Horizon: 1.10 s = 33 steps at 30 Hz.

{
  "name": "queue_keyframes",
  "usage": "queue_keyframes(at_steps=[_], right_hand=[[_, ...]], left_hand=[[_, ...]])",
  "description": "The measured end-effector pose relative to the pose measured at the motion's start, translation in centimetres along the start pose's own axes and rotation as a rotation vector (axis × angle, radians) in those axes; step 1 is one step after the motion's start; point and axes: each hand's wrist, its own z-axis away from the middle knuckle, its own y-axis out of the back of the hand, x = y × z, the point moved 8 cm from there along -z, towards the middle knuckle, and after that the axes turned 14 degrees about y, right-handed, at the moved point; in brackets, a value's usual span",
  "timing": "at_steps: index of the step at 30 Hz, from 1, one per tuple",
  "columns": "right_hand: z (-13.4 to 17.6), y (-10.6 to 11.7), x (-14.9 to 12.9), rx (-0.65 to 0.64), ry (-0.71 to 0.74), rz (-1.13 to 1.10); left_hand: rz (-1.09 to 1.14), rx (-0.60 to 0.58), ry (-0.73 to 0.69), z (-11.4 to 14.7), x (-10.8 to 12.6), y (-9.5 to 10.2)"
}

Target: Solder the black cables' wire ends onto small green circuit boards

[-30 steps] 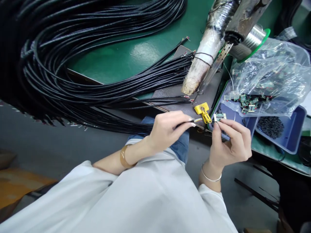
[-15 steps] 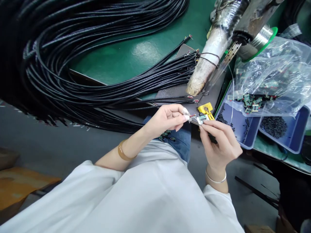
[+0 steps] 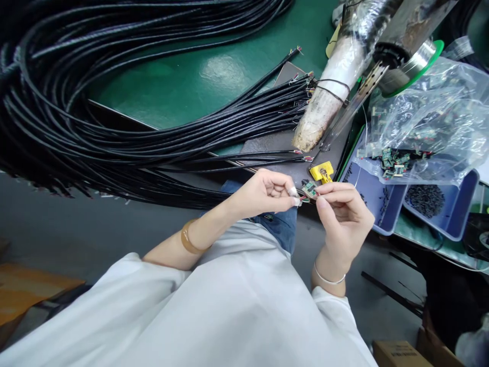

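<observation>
My left hand [image 3: 277,191] pinches thin coloured wires [image 3: 303,199], with white wrapping on its thumb and fingertip. My right hand [image 3: 342,214] grips a small green circuit board [image 3: 309,188] between thumb and fingers, close to those wires. Whether wire and board touch I cannot make out. Just beyond the board sits a yellow clip-like piece [image 3: 322,172] at the table's edge. Black cables [image 3: 214,127] with stripped ends run in a thick bundle across the table to the left. Small boards lie on my lap, partly hidden by my left arm.
A soldering iron [image 3: 351,104] in a stand and a white wrapped tube [image 3: 323,107] slant over the grey mat. Behind them is a solder wire spool [image 3: 416,66]. On the right, a clear bag of circuit boards [image 3: 431,117] rests on blue trays [image 3: 397,209] of small black parts.
The circuit board has turned in my right hand, so its green component side now shows. My right hand has shifted slightly left, nearer the wires. The left still pinches them.
</observation>
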Motion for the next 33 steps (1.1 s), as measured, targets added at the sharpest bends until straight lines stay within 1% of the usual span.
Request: queue_keyframes(at_steps=[2,3,5,7,8,14,16,19,23,25,30,33], right_hand=[[0.0,-0.3,0.4,-0.059,-0.036,-0.035],[0.0,-0.2,0.4,-0.055,-0.042,-0.033],[0.0,0.4,0.2,0.023,-0.019,0.009],[0.2,0.9,-0.3,0.106,0.037,0.067],[0.2,0.8,-0.6,0.115,0.068,0.092],[0.9,-0.1,-2.3,0.089,0.311,0.254],[1.1,-0.3,-2.4,0.065,0.361,0.29],[1.1,-0.3,-1.8,0.062,0.349,0.319],[1.0,0.0,0.2,0.085,0.195,0.267],[0.8,-0.4,0.7,0.058,0.17,0.227],[0.3,-0.9,0.0,-0.014,0.29,0.3],[-0.1,-0.9,-0.3,-0.028,0.335,0.328]], left_hand=[[-0.044,-0.031,0.022,0.0,-0.1,-0.3],[-0.046,-0.033,0.021,0.0,-0.1,-0.4],[-0.016,-0.001,-0.003,0.0,0.3,-0.1],[0.012,0.045,-0.034,0.0,0.7,0.3],[0.016,0.06,-0.046,0.0,0.9,0.4],[0.035,0.126,-0.095,0.0,1.1,0.9],[0.04,0.161,-0.097,0.0,0.9,1.1],[0.041,0.197,-0.103,0.0,1.0,1.2],[0.005,0.236,-0.132,0.0,1.7,1.0],[-0.035,0.258,-0.15,0.0,2.1,1.0],[-0.131,0.354,-0.23,0.0,3.0,1.2],[-0.149,0.377,-0.253,-0.3,3.3,1.4]])
